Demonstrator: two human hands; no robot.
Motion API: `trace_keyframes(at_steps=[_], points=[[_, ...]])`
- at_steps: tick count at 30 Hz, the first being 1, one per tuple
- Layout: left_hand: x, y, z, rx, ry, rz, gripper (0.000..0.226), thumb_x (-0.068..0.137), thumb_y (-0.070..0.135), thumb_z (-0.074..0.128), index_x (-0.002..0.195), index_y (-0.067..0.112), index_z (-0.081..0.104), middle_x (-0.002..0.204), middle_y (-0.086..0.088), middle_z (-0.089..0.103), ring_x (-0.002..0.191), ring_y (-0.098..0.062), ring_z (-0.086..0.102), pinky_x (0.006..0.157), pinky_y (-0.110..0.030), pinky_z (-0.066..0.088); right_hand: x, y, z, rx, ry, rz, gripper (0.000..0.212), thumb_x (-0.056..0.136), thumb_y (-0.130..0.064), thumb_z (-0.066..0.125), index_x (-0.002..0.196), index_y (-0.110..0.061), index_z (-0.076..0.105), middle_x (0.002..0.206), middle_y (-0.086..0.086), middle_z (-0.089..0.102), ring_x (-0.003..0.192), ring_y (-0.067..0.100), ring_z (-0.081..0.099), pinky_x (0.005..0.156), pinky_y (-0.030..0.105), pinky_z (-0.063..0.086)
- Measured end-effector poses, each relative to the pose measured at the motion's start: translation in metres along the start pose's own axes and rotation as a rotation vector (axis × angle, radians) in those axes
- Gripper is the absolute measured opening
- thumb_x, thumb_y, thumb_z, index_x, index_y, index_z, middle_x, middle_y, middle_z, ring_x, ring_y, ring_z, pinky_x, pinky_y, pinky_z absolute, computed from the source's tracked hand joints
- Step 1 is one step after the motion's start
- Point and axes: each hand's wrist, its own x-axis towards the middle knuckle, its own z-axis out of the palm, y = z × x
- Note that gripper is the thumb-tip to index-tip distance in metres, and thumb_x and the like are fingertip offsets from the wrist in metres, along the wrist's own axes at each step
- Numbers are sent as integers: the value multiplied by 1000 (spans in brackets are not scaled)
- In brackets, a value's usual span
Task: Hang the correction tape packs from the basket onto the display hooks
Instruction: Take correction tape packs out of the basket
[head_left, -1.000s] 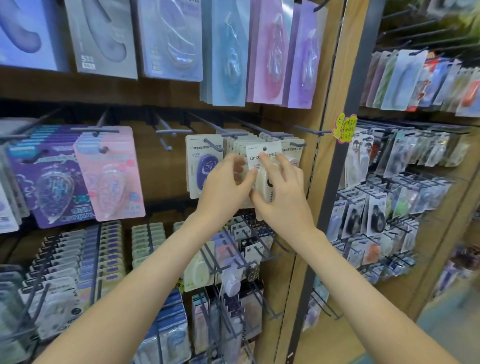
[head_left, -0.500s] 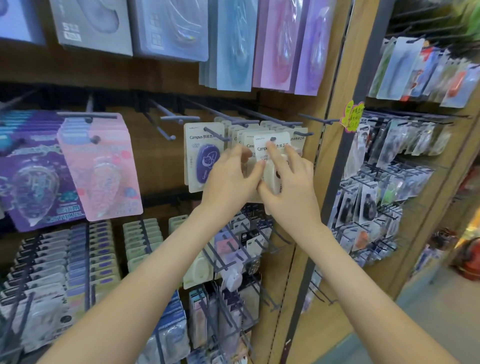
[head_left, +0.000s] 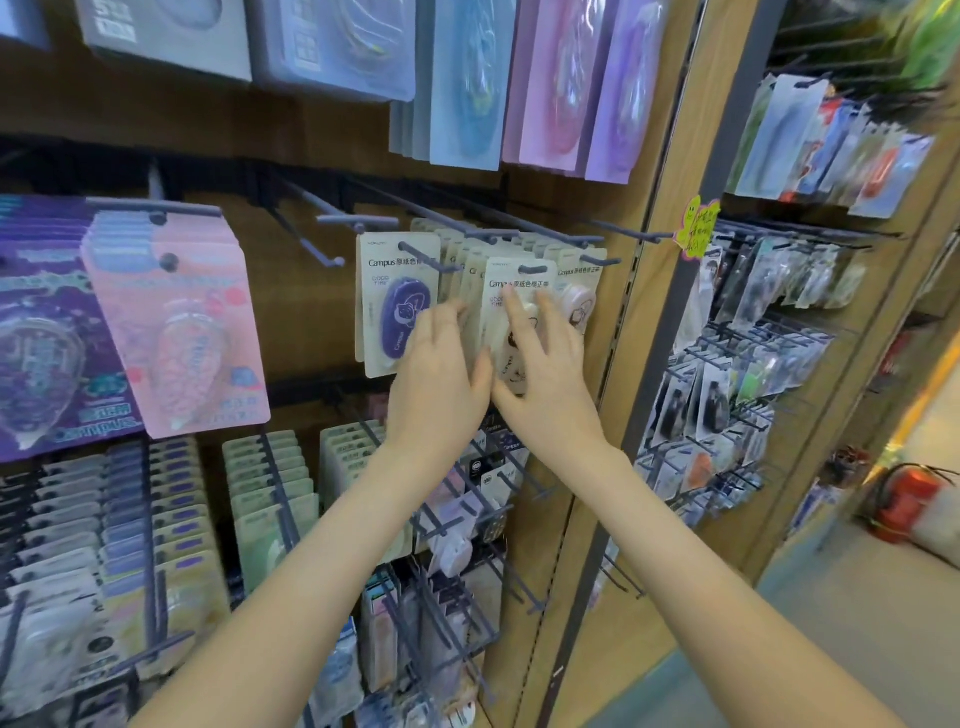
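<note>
A cream correction tape pack (head_left: 511, 283) hangs by its slot on a grey display hook (head_left: 532, 270), in front of a row of similar packs. My right hand (head_left: 545, 379) lies against the pack's front with its fingers straight and spread. My left hand (head_left: 441, 374) is just left of the pack, its blurred fingers reaching towards the pack's left edge, thumb beside my right hand. A pack with a purple tape (head_left: 397, 312) hangs on the neighbouring hook to the left, and one with a pink tape (head_left: 579, 306) to the right. No basket is in view.
Bare hooks (head_left: 358, 223) jut out up left. Large pink (head_left: 176, 332) and purple (head_left: 41, 353) packs hang further left. Crowded racks (head_left: 270, 499) fill the rows below. A wooden post (head_left: 660, 260) with a yellow tag (head_left: 696, 228) separates another rack (head_left: 737, 384). A fire extinguisher (head_left: 904, 499) stands far right.
Both hands have eased off the cream pack. My right fingers went from pinching it to spread flat, and my left fingers slid off its edge. The pack now hangs on the hook.
</note>
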Motion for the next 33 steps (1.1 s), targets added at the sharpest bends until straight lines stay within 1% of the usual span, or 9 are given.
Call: trace_keyframes(at_steps=[4, 6, 9, 16, 19, 23, 26, 28, 33], points=[[-42, 5, 10, -33, -15, 18, 46, 97, 18, 53, 140, 10, 40, 137, -4, 46, 126, -14, 45, 101, -20, 35, -38, 12, -5, -21, 33, -32, 71, 94, -25, 59, 154, -25, 20, 158, 10, 20, 142, 22, 16, 112, 27, 13], [-77, 10, 22, -51, -97, 40, 45, 97, 19, 52, 141, 13, 41, 137, -1, 46, 126, -9, 42, 101, -10, 27, -65, 26, -8, 7, 15, -54, 63, 95, -21, 57, 151, -16, 30, 150, 9, 36, 137, 20, 28, 111, 17, 18], [-135, 17, 54, -61, -285, 52, 42, 97, 15, 52, 139, 13, 45, 135, 0, 48, 124, -7, 42, 99, 1, 19, -120, 58, -13, 50, -115, -37, 54, 94, -15, 53, 145, -9, 40, 136, 7, 51, 128, 16, 40, 104, 17, 29], [-285, 16, 164, -17, -792, -186, 41, 94, 23, 46, 133, 10, 50, 123, -8, 55, 108, -28, 57, 88, -28, 43, -289, 171, -25, 35, -472, 131, 54, 87, -20, 48, 139, -7, 46, 112, 11, 62, 100, 26, 56, 76, 31, 47], [-360, 13, 210, 53, -993, -373, 50, 91, 31, 37, 133, 9, 51, 129, -10, 55, 117, -31, 56, 94, -35, 45, -376, 226, -25, 29, -622, 258, 51, 90, -31, 47, 136, -8, 50, 113, 12, 63, 103, 31, 61, 80, 33, 49], [-470, 13, 266, 85, -1073, -636, 39, 86, 23, 47, 117, 5, 64, 105, -19, 69, 89, -35, 70, 76, -31, 50, -502, 292, -20, 23, -868, 440, 66, 87, -48, 31, 142, -15, 46, 126, 11, 59, 113, 28, 58, 89, 33, 46], [-552, -1, 307, 156, -1068, -741, 37, 91, 26, 43, 126, 20, 54, 113, -11, 67, 99, -30, 66, 80, -30, 51, -605, 338, -4, 24, -963, 544, 56, 80, -28, 53, 134, -16, 43, 107, 9, 67, 97, 20, 58, 78, 25, 43], [-614, -17, 336, 202, -1125, -768, 35, 90, 22, 43, 125, 26, 48, 112, -6, 66, 102, -18, 60, 84, -25, 48, -679, 360, 13, 50, -979, 697, 55, 83, -26, 51, 136, -16, 41, 101, 10, 68, 88, 22, 62, 72, 26, 47], [-764, -69, 425, 239, -1348, -977, 44, 96, 22, 40, 140, 22, 43, 139, -6, 47, 123, -27, 50, 100, -38, 44, -847, 408, 85, 31, -1014, 886, 50, 95, -33, 40, 131, 1, 47, 112, 27, 64, 106, 31, 53, 93, 31, 36]])
